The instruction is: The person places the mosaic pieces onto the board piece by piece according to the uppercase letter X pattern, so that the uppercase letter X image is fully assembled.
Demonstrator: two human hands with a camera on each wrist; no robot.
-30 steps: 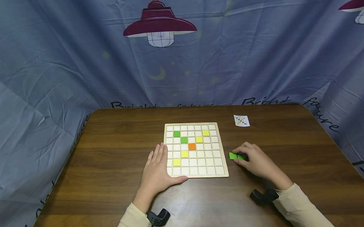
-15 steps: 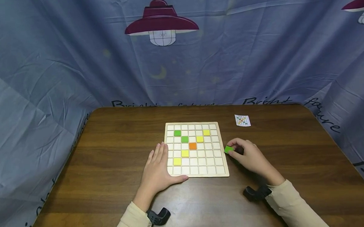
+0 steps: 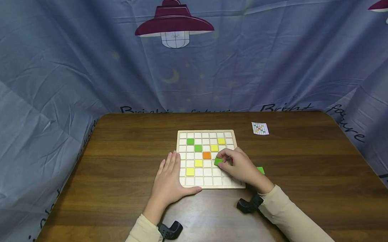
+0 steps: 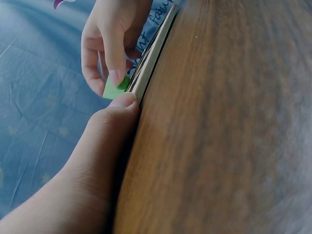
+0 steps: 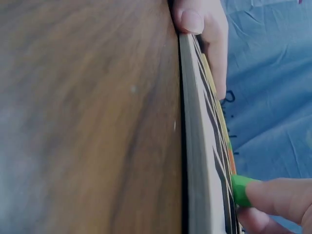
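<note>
A pale wooden grid board [image 3: 208,181] lies flat on the table, its squares white except for a few green, yellow and one orange tile [image 3: 206,155]. My left hand [image 3: 168,180] rests along the board's left side with straight fingers, its thumb on the near edge. Over the right half of the board, my right hand [image 3: 241,165] pinches a green tile [image 3: 218,161] between thumb and fingers. In the left wrist view that tile [image 4: 115,89] appears tilted close to the board surface; whether it touches is unclear. Another green tile [image 3: 261,170] lies right of the board, partly behind the right wrist.
A small printed card [image 3: 260,128] with a coloured grid lies at the back right of the wooden table [image 3: 134,144]. Behind the table hangs a blue curtain [image 3: 83,68]. Each wrist wears a black device [image 3: 170,230].
My right hand has picked up one green tile from beside the board and carried it left over the grid. The other green tile stays on the table. My left hand keeps its place.
</note>
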